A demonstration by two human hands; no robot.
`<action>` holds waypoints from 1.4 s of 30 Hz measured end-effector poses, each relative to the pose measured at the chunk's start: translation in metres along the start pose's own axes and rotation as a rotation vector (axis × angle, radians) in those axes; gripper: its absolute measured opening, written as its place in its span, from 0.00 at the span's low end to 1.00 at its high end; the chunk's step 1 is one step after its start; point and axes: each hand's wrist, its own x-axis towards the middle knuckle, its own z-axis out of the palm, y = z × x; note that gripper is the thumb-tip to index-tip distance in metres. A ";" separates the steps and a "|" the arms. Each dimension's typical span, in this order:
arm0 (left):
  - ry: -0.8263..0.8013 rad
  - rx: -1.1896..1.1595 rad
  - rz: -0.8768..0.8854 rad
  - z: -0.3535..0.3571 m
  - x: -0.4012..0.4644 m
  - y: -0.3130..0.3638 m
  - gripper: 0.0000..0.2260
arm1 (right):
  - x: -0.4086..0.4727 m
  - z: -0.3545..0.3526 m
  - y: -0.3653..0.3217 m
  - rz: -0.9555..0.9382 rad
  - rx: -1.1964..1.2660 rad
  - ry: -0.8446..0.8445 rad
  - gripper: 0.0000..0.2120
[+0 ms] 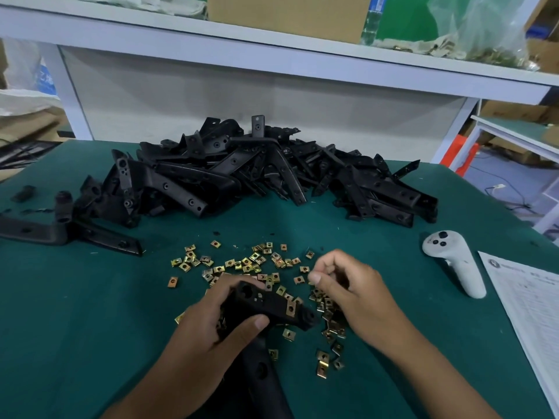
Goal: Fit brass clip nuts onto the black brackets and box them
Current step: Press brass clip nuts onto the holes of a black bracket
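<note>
Black bracket sits low center over the green table, gripped in the left hand with one brass clip nut already on it. Plenty of bare mat on the left; the bracket pile crowds the back. Right hand hovers curled over the loose nuts, fingertips pinched, can't tell if it's got one.

Even, soft overhead light, faint shadows under the hands; wide-angle bending at the edges, far shelf slightly blurred.
</note>
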 end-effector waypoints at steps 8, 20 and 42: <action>-0.081 0.061 0.023 0.001 -0.003 0.003 0.19 | -0.007 0.003 -0.022 0.111 0.537 -0.259 0.08; -0.045 -0.131 -0.029 0.002 -0.003 0.006 0.13 | -0.014 0.010 -0.032 0.098 0.550 -0.261 0.03; -0.020 -0.156 -0.022 0.002 -0.002 0.012 0.14 | -0.014 0.009 -0.031 0.116 0.584 -0.279 0.07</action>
